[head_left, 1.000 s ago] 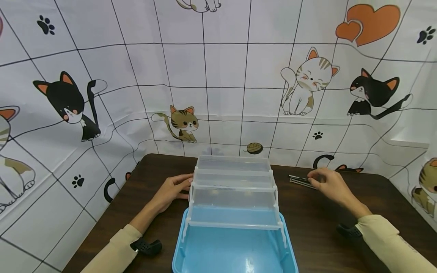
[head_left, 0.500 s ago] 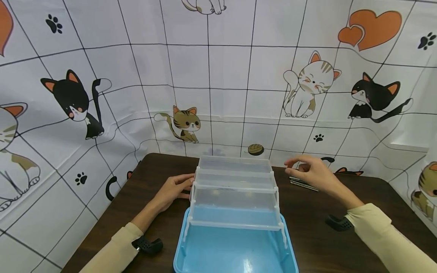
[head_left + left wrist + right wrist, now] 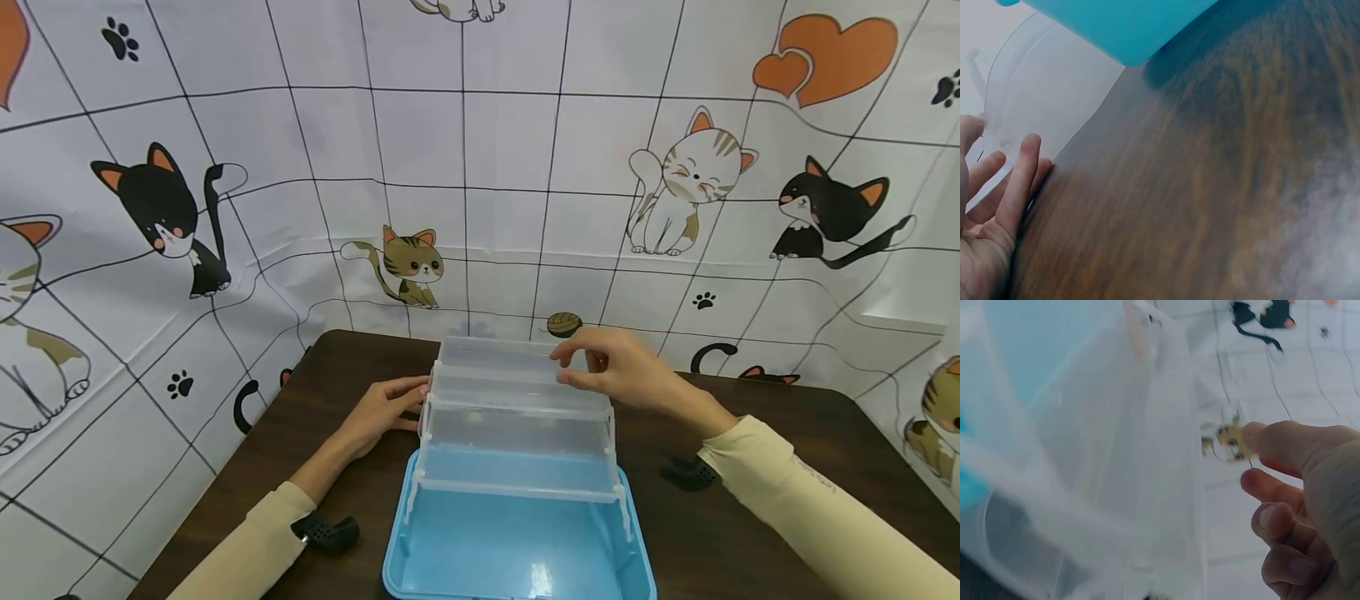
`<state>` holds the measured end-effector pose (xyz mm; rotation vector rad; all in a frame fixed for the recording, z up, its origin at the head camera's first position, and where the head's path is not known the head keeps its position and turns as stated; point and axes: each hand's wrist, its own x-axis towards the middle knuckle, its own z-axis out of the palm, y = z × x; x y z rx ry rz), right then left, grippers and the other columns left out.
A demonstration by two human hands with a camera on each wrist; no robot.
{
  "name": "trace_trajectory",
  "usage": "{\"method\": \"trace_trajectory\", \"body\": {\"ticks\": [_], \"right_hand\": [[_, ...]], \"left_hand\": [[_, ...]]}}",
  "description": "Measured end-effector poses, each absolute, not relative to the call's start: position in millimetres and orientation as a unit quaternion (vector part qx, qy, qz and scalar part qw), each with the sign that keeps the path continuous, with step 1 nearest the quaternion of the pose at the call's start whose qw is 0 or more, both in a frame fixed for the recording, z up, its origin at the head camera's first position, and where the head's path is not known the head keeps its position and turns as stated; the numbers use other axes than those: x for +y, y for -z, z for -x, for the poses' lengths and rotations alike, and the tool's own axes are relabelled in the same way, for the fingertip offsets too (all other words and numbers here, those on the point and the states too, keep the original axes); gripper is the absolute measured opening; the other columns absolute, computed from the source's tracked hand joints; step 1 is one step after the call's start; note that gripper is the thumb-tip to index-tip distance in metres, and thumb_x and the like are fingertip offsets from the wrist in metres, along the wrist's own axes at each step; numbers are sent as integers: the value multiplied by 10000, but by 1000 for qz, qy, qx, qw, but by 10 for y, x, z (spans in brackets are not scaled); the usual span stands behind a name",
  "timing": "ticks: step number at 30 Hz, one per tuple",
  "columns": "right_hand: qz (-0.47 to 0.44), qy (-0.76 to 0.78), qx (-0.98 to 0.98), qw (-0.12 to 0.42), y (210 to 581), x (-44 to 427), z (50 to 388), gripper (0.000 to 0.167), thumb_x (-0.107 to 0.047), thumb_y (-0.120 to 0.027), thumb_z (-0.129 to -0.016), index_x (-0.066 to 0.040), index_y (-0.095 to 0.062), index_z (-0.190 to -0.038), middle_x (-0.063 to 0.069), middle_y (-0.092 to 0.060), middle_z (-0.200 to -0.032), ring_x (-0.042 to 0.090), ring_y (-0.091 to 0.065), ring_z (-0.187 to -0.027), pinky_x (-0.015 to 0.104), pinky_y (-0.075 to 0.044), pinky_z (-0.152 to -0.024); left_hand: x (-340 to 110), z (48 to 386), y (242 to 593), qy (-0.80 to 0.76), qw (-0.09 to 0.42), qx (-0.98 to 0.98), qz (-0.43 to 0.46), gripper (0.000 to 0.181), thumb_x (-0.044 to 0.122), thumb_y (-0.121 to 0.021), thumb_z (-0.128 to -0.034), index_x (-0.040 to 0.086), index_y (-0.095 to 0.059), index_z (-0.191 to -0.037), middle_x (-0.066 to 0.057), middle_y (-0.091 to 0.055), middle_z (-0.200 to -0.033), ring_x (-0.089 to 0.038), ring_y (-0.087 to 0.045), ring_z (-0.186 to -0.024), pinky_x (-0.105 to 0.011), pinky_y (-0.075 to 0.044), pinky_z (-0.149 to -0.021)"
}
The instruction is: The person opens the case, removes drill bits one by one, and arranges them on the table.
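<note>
A storage box with a blue base (image 3: 517, 542) stands before me, its translucent trays (image 3: 517, 425) fanned out in tiers toward the back. My left hand (image 3: 382, 417) rests at their left side. In the left wrist view, fairly straight fingers (image 3: 1019, 187) lie against a clear side panel (image 3: 1047, 81). My right hand (image 3: 618, 367) is raised over the right part of the rearmost tier (image 3: 487, 354). Its thumb and index finger are apart, the other fingers loosely bent, with nothing visible between them. The right wrist view shows the hand (image 3: 1310, 500) beside the translucent trays, apart from them.
The dark wooden table (image 3: 757, 500) extends on both sides of the box. A white curtain (image 3: 502, 142) with cat drawings hangs behind it. Wrist cameras (image 3: 326, 532) are worn on both arms. My right arm covers the spot where thin metal sticks lay earlier.
My right hand has left the thin metal sticks on the right of the table and moved left, over the rear tier. The left hand stays at the box's side.
</note>
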<state>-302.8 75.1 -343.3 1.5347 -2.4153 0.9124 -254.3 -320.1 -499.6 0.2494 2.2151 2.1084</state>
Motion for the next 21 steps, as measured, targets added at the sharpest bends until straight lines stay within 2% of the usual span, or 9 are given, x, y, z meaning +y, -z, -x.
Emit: {"method": "trace_trajectory", "body": {"ticks": [3,7,14,21], "right_hand": [[-552,-276,-785,47,3442,585,2996,220,-139,-790,-924,-94,-749,-1136,-59,-701,-989,49,-509,-582,250,-440,-494],[-578,-242,-779,17,3441,416,2948,191,-159,-778,-938,-106,-759,-1121,-99,-679,-964,35,-497,-583,246,-452,-508],[-575,-200,-793,11,3424,283,2927,210,-244,-776,-942,-142,-772,-1126,-164,-650,-954,13,-470,-589,251,-440,-510],[-583,-210,-785,4,3471,228,2928,154,-202,-768,-949,-130,-775,-1085,-136,-674,-942,20,-487,-592,242,-457,-511]], "left_hand": [[-3207,2547,5012,-687,39,722,-80,485,291,-641,-1039,72,-559,-1464,-181,-544,-1427,-332,-656,-1088,-462,-600,-827],[-3216,2552,5019,-686,37,723,-80,486,293,-644,-1037,73,-562,-1462,-181,-551,-1418,-329,-657,-1088,-458,-601,-825],[-3204,2545,4983,-687,36,721,-83,491,299,-648,-1034,73,-561,-1461,-175,-540,-1434,-329,-645,-1115,-463,-599,-835],[-3202,2534,4978,-689,39,718,-90,492,295,-648,-1034,70,-558,-1463,-182,-531,-1444,-337,-638,-1125,-469,-597,-841]]}}
